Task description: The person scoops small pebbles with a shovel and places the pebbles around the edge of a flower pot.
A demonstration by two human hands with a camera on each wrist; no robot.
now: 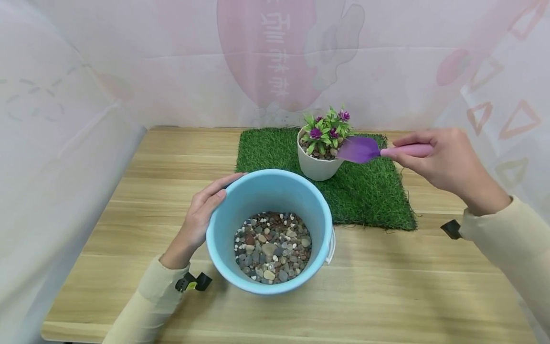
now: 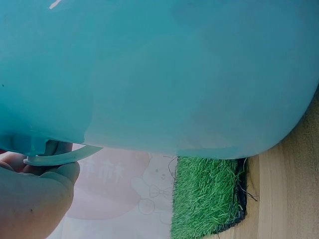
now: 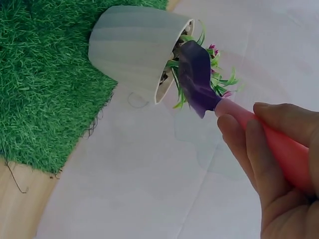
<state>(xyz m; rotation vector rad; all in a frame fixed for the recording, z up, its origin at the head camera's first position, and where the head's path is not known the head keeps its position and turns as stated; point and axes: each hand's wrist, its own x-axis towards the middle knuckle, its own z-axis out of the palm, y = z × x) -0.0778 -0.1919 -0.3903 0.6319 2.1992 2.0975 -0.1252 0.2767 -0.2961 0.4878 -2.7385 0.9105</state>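
Observation:
My right hand (image 1: 444, 160) grips the pink handle of a small garden trowel (image 1: 358, 149) with a purple blade. The blade is over the right rim of a white flowerpot (image 1: 320, 168), beside the pebbles in it. In the right wrist view the trowel (image 3: 197, 77) is in front of the pot's mouth, its handle between thumb and fingers (image 3: 259, 149). A light blue bucket (image 1: 219, 258) stands at the middle with mixed pebbles (image 1: 275, 248) at its bottom. At its upper left rim my left hand (image 1: 199, 215) holds on; its fingers are partly hidden by the bucket (image 2: 174, 79).
Purple flowers (image 1: 326, 131) with green leaves grow from the pot. The pot stands on a green turf mat (image 1: 365, 200) on the wooden table (image 1: 142, 229). A white bucket handle (image 1: 331, 246) hangs at the bucket's right. Pale printed sheets (image 1: 180, 62) enclose the table's back and sides.

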